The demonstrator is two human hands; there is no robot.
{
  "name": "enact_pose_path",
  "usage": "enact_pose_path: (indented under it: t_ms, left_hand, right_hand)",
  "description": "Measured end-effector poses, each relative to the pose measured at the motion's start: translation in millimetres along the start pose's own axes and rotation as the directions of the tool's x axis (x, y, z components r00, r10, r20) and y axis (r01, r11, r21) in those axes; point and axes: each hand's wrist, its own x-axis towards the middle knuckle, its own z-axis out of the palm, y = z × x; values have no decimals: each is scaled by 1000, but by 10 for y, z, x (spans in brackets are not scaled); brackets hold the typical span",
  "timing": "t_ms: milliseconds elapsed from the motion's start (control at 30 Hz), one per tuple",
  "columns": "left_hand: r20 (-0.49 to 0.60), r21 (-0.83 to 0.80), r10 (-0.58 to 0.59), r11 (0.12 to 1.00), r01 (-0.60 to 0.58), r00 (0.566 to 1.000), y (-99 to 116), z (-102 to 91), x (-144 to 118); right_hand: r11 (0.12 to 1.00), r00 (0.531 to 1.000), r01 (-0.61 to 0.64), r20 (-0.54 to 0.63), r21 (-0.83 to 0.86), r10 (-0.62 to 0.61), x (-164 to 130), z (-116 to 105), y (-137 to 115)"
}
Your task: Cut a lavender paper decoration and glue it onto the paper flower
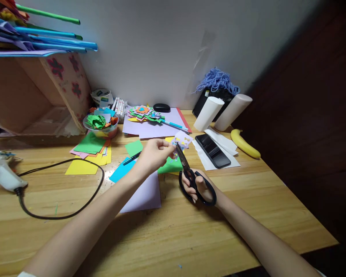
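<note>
I see my left hand pinching a small pale paper piece while my right hand grips the black scissors, blades touching the paper's near edge. Notches already show along it, so I judge the cutting well begun yet unfinished; uncut coloured sheets lie left of my left hand

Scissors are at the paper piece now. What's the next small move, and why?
Probably close the scissors a short way into the pale paper piece. The left hand pinches that piece above the table, the blades' tips already meet its edge, and the right hand has its fingers through the black handles, so a small snip looks ready.
</note>
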Motion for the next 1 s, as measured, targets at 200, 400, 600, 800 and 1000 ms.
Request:
enact_pose_path:
  t_ms: [200, 400, 600, 800, 1000]
  left_hand:
    - [-3, 5, 17, 1000, -17, 1000, 16, -24, 9]
    - [12, 21, 2, 1000, -2, 1000, 28, -61, 16]
    - [83, 74, -25, 997, 19, 996, 68, -97, -10]
    - [135, 130, -58, 991, 40, 989, 77, -126, -13]
    - [144, 143, -61, 989, 40, 988, 115, -139, -34]
  right_hand:
    - [1000, 1000, -21, 13, -18, 22, 7, 12, -35]
    - [1000, 996, -23, 87, -18, 25, 1, -6, 26]
    - [999, 990, 1, 141, 41, -7, 18, -40, 152]
    - [1000, 991, 1, 134, 19, -4, 9, -18, 97]
    - [1000, 992, 10, 127, -3, -10, 1, 3, 46]
